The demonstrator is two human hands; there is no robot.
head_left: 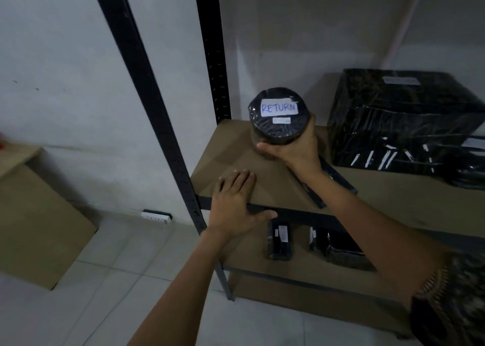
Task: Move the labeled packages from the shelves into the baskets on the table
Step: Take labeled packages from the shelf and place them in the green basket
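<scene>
brown shelf board [380,196], white wall [65,57]

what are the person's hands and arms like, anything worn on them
The left hand and right hand are bare: no gloves, rings or watch show. Both forearms are uncovered. The right arm wears a dark sleeve with a pale pattern at the upper arm; no sleeve shows on the left.

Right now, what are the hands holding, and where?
The right hand grips the round RETURN package around its lower side. The left hand holds nothing, resting flat on the shelf.
</scene>
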